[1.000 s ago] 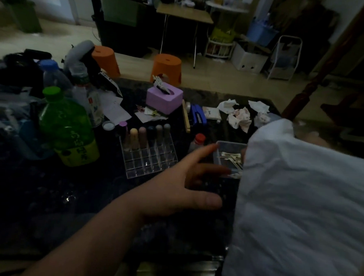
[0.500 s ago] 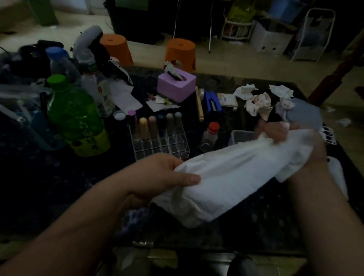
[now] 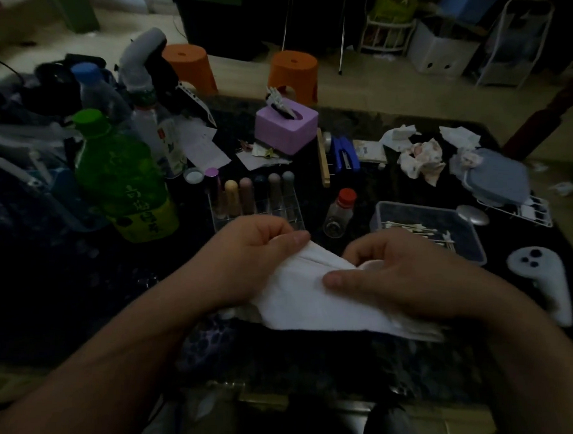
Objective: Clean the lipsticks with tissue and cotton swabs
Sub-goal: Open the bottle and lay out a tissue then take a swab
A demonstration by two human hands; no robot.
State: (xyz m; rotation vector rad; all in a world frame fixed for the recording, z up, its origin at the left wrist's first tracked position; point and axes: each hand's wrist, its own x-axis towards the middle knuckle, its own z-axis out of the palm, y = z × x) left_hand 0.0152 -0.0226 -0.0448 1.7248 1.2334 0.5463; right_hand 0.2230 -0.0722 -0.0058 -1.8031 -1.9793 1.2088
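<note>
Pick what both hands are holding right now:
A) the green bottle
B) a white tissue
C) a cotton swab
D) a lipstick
B: the left hand and the right hand both grip the white tissue, which stretches between them.

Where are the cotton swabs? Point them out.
Head view: the cotton swabs lie in a clear tray on the right side of the table, just beyond the right hand, with the small red-capped bottle to the tray's left.
</note>
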